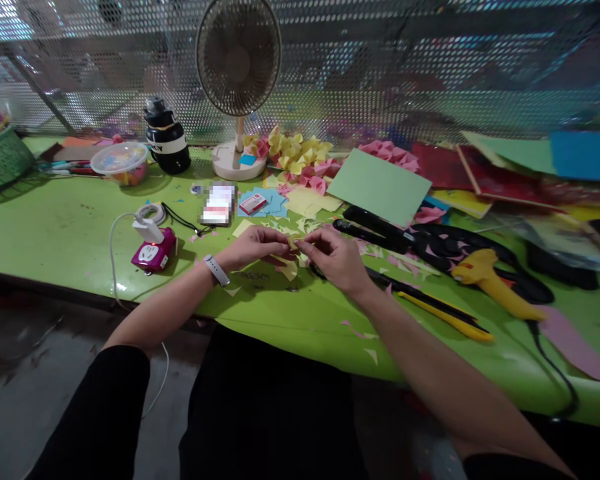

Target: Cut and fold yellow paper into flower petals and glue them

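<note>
You are reaching both forearms in over the front edge of the bench (pixel 70 227), and your hands are meeting just inside that edge, near its middle. Your left hand (pixel 255 247), with a white wristband (pixel 216 270) at the wrist, is lying palm down, its fingertips closing together on the yellow paper piece (pixel 289 269). Your right hand (pixel 336 259) is arching in from the other side, thumb and forefinger pinching the same piece, the other fingers curling loosely. This is looking like a small fold, so you are likely doing best by bracing the paper against the bench and pinching close to the crease. A yellow glue gun (pixel 490 283) is lying toward the right, and a fan (pixel 239 60) is standing at the back edge.
</note>
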`<state>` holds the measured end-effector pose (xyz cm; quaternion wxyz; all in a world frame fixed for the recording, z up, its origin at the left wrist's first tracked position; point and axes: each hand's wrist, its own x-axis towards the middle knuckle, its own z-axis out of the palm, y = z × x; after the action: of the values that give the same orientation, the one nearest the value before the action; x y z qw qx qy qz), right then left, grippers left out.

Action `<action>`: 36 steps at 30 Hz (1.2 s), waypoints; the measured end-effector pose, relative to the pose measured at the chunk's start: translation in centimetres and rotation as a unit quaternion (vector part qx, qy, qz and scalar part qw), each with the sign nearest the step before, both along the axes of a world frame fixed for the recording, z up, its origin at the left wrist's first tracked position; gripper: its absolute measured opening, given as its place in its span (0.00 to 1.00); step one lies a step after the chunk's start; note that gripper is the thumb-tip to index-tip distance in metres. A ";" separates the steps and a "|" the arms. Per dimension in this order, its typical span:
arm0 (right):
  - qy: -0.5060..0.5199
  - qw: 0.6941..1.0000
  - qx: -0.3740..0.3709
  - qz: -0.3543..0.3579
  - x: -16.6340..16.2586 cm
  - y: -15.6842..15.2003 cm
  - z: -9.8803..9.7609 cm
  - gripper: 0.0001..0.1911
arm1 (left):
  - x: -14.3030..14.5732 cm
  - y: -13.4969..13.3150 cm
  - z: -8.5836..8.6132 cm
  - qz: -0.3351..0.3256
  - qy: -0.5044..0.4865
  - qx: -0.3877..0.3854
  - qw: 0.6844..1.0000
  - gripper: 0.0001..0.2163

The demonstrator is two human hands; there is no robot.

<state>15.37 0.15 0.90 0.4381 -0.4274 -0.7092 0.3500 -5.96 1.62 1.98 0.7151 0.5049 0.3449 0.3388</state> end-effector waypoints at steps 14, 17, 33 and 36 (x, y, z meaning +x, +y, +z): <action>-0.026 1.000 0.006 -0.007 -0.2 -0.2 0.4 0.23 | 0.0 -0.1 -0.3 -0.014 0.025 0.010 1.000 0.07; -0.022 1.000 0.002 -0.005 -0.2 -0.1 0.3 0.23 | 0.1 0.0 -0.4 -0.009 0.023 0.005 1.000 0.06; -0.016 1.000 -0.022 0.010 -0.2 -0.2 0.2 0.23 | 0.0 -0.1 -0.1 -0.008 0.029 -0.012 0.999 0.08; -0.016 0.999 -0.025 0.012 -0.2 -0.3 0.2 0.23 | 0.1 -0.1 0.0 -0.006 0.028 -0.013 0.999 0.08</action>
<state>15.13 -0.12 1.13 0.4114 -0.4359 -0.7120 0.3658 -5.90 1.55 1.93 0.7135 0.5068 0.3666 0.3158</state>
